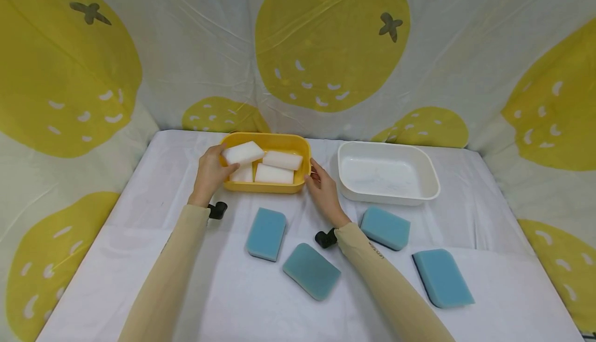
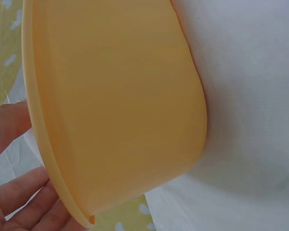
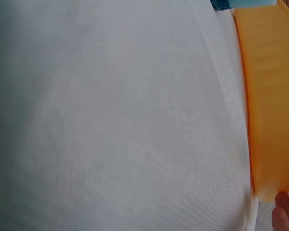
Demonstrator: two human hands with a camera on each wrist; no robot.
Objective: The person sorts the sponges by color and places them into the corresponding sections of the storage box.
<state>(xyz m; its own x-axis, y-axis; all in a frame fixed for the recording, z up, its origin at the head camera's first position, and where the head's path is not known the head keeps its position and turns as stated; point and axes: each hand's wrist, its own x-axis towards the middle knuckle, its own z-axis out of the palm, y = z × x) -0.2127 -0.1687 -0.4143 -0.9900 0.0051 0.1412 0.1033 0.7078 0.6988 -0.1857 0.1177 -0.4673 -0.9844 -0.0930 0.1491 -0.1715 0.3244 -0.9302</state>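
A yellow plastic tub (image 1: 263, 188) stands at the back left of the cloth-covered table. Inside it lie several white sponges; one white sponge (image 1: 279, 160) leans on another white sponge (image 1: 274, 174). My left hand (image 1: 210, 170) is at the tub's left end, pinching a white sponge (image 1: 243, 152) between thumb and fingers, tilted above the others. In the left wrist view, the tub's wall (image 2: 120, 96) hides most of that sponge. At the tub's right end my right hand (image 1: 322, 187) touches the outer side with relaxed fingers. The right wrist view shows its fingertips (image 3: 282, 214) against the yellow wall.
A white tub (image 1: 388, 197) stands right of the yellow one. In front lie several blue sponges with dark undersides: one blue sponge (image 1: 266, 234) near my left wrist, another blue sponge (image 1: 312, 271), a third blue sponge (image 1: 385, 228) beside my right sleeve. A lemon-print cloth (image 1: 330, 36) hangs behind.
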